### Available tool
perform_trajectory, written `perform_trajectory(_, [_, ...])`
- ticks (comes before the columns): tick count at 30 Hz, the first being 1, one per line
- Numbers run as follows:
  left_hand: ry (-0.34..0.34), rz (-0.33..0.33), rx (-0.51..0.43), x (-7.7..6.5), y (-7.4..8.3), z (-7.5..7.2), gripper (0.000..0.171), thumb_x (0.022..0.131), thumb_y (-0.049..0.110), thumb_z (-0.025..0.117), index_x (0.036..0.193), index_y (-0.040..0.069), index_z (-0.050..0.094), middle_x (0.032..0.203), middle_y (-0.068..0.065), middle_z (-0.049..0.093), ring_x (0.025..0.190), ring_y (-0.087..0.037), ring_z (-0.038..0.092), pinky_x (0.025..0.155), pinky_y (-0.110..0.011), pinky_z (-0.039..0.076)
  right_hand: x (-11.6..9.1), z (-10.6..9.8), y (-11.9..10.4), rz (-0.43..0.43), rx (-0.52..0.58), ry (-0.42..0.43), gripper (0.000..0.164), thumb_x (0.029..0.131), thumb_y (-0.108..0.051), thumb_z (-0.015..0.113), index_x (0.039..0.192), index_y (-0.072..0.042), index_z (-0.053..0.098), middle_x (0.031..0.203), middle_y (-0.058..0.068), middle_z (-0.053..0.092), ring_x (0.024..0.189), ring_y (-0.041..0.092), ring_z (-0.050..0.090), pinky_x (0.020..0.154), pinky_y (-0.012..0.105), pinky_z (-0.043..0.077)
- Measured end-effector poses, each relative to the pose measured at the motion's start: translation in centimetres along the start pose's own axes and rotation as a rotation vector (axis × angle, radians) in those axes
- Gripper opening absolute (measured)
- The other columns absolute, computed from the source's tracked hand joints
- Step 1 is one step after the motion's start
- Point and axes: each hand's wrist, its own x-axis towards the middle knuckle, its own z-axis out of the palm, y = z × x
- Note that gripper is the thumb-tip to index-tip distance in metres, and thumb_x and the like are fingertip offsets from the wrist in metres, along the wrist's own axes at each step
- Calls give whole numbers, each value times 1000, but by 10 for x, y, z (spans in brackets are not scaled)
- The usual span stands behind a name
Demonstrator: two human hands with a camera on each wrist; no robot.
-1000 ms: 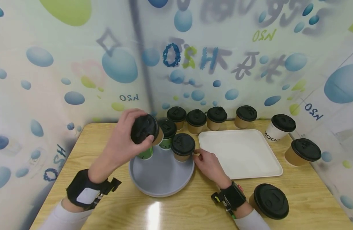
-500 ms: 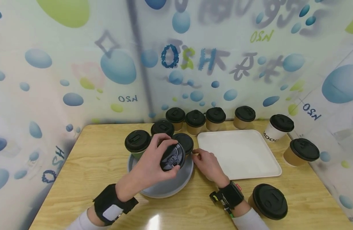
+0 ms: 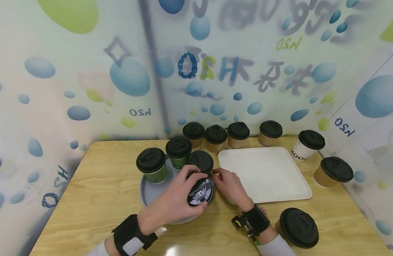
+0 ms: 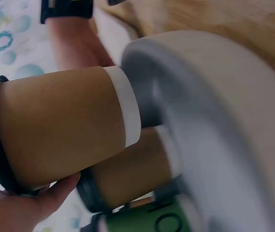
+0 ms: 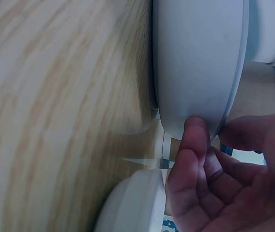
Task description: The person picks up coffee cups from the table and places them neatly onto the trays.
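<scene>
My left hand (image 3: 180, 199) grips a brown paper cup (image 4: 62, 128) by its black lid (image 3: 201, 192). That cup is above the right front part of a round grey tray (image 3: 146, 192); whether its base touches the tray I cannot tell. Another lidded brown cup (image 4: 132, 166) stands on the tray just behind it. Two green cups with black lids, a left one (image 3: 156, 176) and a rear one (image 3: 178, 162), are on the tray too. With thumb and fingers, my right hand (image 5: 234, 179) pinches the rim of the round tray at its right side.
A white rectangular tray (image 3: 263, 174) lies to the right of the round one. Several lidded brown cups line the table's back edge, including one at the middle (image 3: 215, 138). A white cup (image 3: 303, 149) and two brown cups (image 3: 325, 177) (image 3: 281, 227) stand at the right.
My left hand has carried the brown cup rightward and toward the front of the round tray, uncovering the green cups. My right hand stays at the tray's rim.
</scene>
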Motion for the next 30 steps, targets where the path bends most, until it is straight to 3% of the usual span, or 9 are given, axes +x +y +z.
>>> perform_trajectory(13, [-12, -45, 19, 5, -15, 14, 64, 84, 37, 81, 141, 17, 60, 146, -4, 43, 129, -19, 47, 102, -43, 49, 0, 0, 0, -35, -22, 26, 27, 103, -19, 63, 122, -2, 72, 84, 0, 67, 70, 13, 56, 64, 31, 47])
perform_trajectory(22, [-37, 48, 226, 1, -21, 11, 57, 88, 44, 79, 137, 17, 68, 151, -4, 50, 139, -26, 45, 112, -50, 42, 0, 2, 0, -53, -21, 23, 26, 104, -18, 60, 122, -3, 72, 84, -1, 69, 71, 10, 59, 65, 33, 50])
perform_trajectory(30, [-33, 52, 225, -3, -22, 11, 57, 91, 48, 76, 139, 19, 66, 154, -6, 44, 143, -27, 42, 113, -50, 41, -1, 2, 1, -61, -30, 38, 26, 105, -19, 59, 121, -4, 73, 86, -1, 71, 75, 10, 62, 67, 33, 52])
